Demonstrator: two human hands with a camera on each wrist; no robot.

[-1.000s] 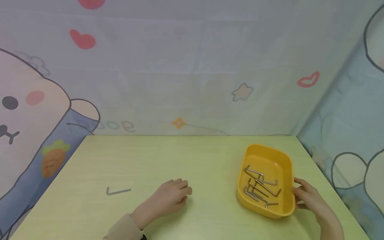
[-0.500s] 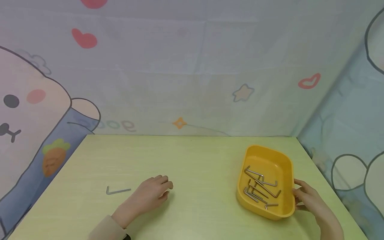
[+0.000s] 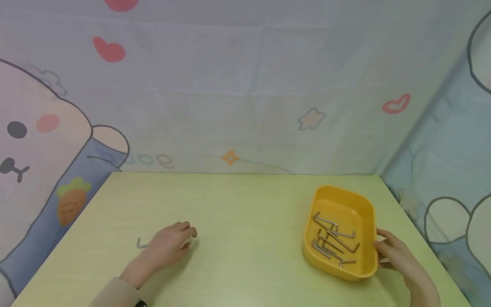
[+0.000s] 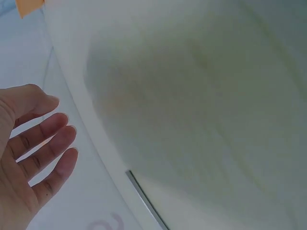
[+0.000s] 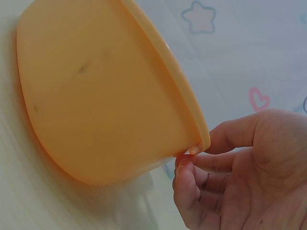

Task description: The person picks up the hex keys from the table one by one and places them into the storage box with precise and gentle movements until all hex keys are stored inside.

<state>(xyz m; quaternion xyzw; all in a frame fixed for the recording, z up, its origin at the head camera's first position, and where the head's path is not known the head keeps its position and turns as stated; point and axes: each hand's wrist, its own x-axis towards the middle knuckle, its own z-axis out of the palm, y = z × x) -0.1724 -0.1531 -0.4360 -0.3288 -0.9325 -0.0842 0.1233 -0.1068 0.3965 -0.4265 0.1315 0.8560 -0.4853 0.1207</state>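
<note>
My left hand [image 3: 166,247] hovers above the left part of the table with its fingers loosely bent and nothing in them. Under it lies a single L-shaped hex key [image 3: 141,244], mostly hidden by the hand and wrist in the head view. In the left wrist view, part of that hex key [image 4: 146,200] shows beyond the fingers. At the right, my right hand [image 3: 397,253] pinches the rim of a yellow tray [image 3: 368,213] between thumb and fingers. Inside the tray are several hex keys [image 3: 339,241], lying loose across one another.
The pale green table [image 3: 245,204] ends at a printed cloth backdrop [image 3: 245,98] behind it. More of the cloth [image 3: 437,170] hangs along the right side. The tray stands near the table's right edge.
My left hand has moved left across the table, until it partly covers the single hex key. My right hand and the tray have stayed in place.
</note>
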